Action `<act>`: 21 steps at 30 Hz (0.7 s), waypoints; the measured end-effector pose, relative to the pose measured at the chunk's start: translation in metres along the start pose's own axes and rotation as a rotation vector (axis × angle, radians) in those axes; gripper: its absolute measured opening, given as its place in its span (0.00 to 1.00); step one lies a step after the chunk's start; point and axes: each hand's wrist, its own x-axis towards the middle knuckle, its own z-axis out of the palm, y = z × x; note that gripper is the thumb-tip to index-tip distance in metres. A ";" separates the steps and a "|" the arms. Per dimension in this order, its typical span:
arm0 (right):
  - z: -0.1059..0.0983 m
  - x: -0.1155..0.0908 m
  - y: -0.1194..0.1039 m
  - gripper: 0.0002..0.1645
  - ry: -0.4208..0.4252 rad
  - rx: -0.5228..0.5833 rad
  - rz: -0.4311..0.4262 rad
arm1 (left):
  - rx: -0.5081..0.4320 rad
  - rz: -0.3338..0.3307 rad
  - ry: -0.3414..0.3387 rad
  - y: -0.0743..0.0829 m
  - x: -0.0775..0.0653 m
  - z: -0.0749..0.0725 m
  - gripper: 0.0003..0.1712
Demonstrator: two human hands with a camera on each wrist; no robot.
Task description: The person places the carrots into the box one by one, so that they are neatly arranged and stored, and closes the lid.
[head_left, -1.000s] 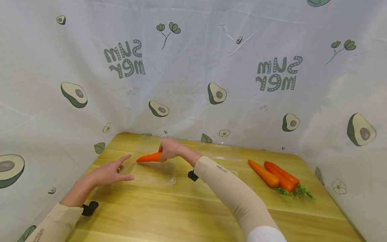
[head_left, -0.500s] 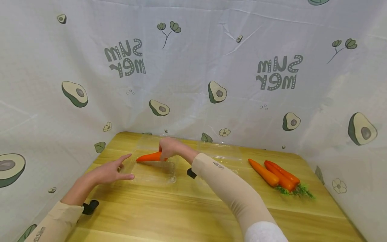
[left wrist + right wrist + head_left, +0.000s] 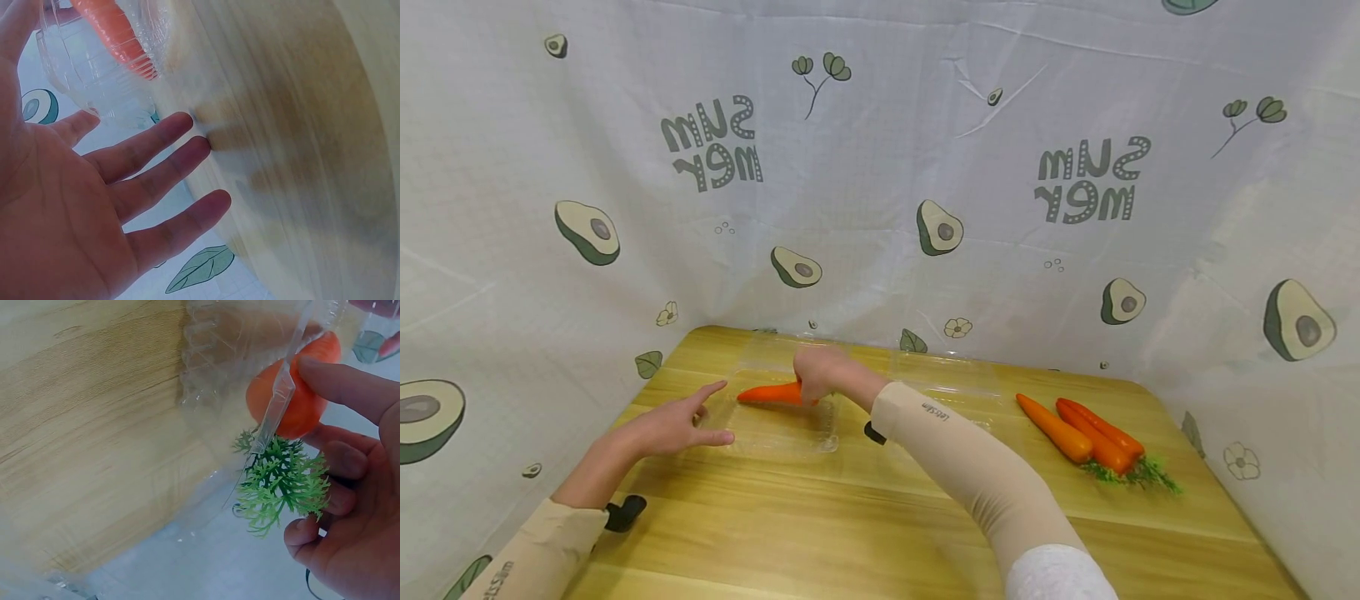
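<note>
An orange carrot (image 3: 771, 393) with a green leafy top (image 3: 281, 478) lies at a slant inside a clear plastic box (image 3: 786, 450), its tip towards the left. My right hand (image 3: 823, 371) grips the carrot's thick end from above, thumb and fingers on either side. In the right wrist view, the box's rim crosses in front of the carrot, and the leaves hang by the curled fingers. At the box's left side, my left hand (image 3: 673, 427) is spread with straight fingers. One fingertip reaches the box wall in the left wrist view.
Several more carrots (image 3: 1078, 433) with green tops lie on the right of the wooden table (image 3: 760, 533). A second clear plastic box (image 3: 947, 375) stands right of the first, partly behind the right arm. A printed white curtain (image 3: 865, 167) surrounds the table.
The carrot's thick end has sunk slightly into the box and turned a little, with my right hand following it. My left hand has stayed in place.
</note>
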 end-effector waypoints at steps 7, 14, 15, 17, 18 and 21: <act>0.003 -0.004 -0.007 0.15 0.044 -0.144 0.005 | -0.008 -0.012 -0.009 0.000 0.001 -0.001 0.60; 0.006 -0.003 -0.009 0.12 0.051 -0.174 0.022 | -0.008 -0.013 -0.008 0.000 0.002 -0.001 0.61; 0.006 -0.002 -0.009 0.12 0.051 -0.171 0.022 | -0.009 -0.014 -0.009 -0.001 0.002 -0.001 0.61; 0.007 -0.002 -0.008 0.13 0.051 -0.168 0.022 | -0.013 -0.016 -0.010 0.000 0.002 -0.001 0.61; 0.007 -0.003 -0.008 0.14 0.052 -0.166 0.020 | -0.016 -0.018 -0.011 0.000 0.002 -0.001 0.61; 0.007 -0.004 -0.008 0.17 0.052 -0.149 0.015 | -0.022 -0.021 -0.013 0.000 0.002 -0.001 0.61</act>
